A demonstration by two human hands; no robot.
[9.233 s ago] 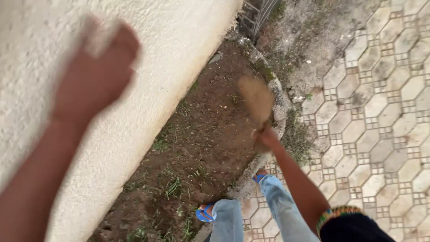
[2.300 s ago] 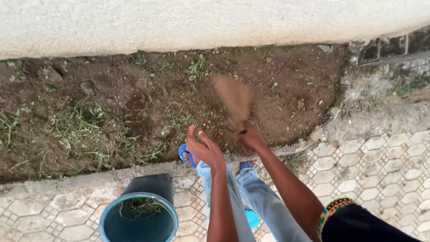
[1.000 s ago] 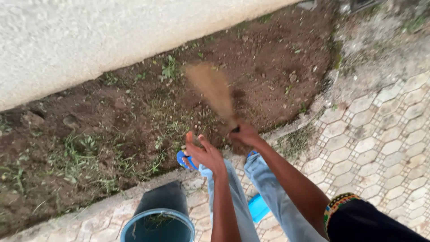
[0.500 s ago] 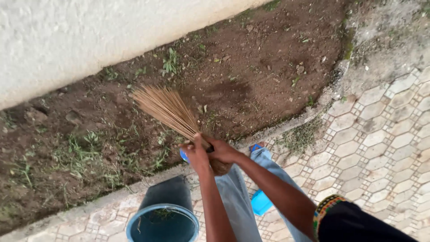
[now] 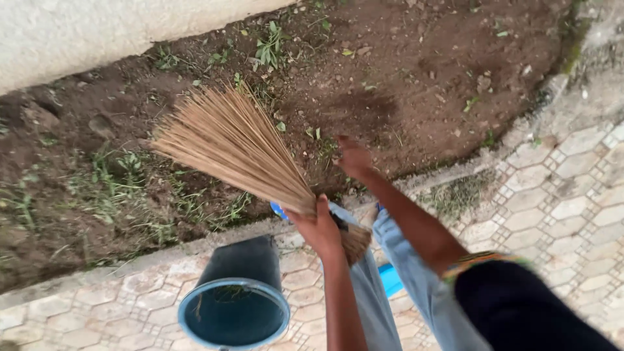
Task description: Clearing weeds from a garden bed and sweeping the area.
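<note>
Two bare hands above a soil bed beside a white wall (image 5: 97, 32). Left hand (image 5: 320, 224) wrapped tight around the neck of a straw broom (image 5: 227, 146), bristles fanned out over the soil (image 5: 403, 84) near its paved edge. Right hand (image 5: 354, 159) empty, fingers loosely spread, reaching down toward the dirt. Blue bucket (image 5: 234, 312) standing on the paving (image 5: 572, 188) just below. Sweeping apparently paused; hand-gathering of loose grass clippings likely, needing a low, careful reach.

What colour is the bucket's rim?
Blue rim on the bucket, black sides; seen in the head view.
</note>
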